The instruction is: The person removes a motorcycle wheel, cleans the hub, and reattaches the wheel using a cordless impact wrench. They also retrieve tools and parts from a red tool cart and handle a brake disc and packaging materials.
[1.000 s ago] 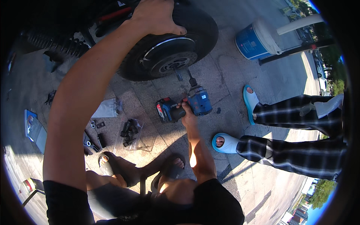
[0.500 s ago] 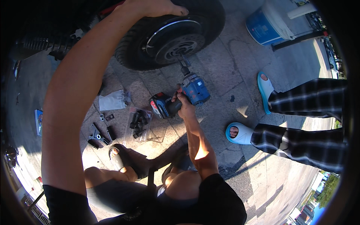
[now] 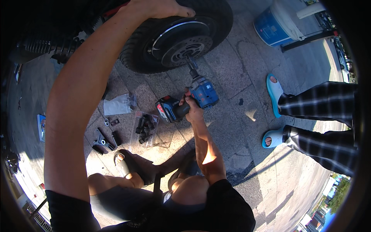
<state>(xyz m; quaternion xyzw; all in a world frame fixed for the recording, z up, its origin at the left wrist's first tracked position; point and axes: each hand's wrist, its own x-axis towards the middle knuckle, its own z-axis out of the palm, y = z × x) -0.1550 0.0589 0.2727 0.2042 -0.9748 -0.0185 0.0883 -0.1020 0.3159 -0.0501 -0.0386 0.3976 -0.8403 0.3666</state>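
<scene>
My right hand (image 3: pixel 192 109) is wrapped round the handle of a blue and black cordless impact driver (image 3: pixel 205 94). Its battery end lies to the left, and its tip, fitted with a socket or bit, reaches the hub of a wheel with a thick black tyre (image 3: pixel 141 52). A drilled brake disc (image 3: pixel 176 58) surrounds that hub; the exact contact with the tip is hard to make out. From the left, my left arm stretches up to the tyre's top, where my left hand (image 3: pixel 164 7) grips it, thumb along the sidewall and other fingers mostly out of sight.
A clear tray of black parts (image 3: pixel 145 129), a plastic bag (image 3: pixel 118 104) and a metal bracket (image 3: pixel 101 139) lie near my feet. A spring shock absorber (image 3: pixel 50 45) is at the upper left. Another person's sandalled foot (image 3: pixel 273 139) and a blue-white bucket (image 3: pixel 272 27) are at the right.
The other person's nearer foot has shifted right, away from me. The impact driver has tilted very slightly and moved a little to the right; my left hand stays on the tyre.
</scene>
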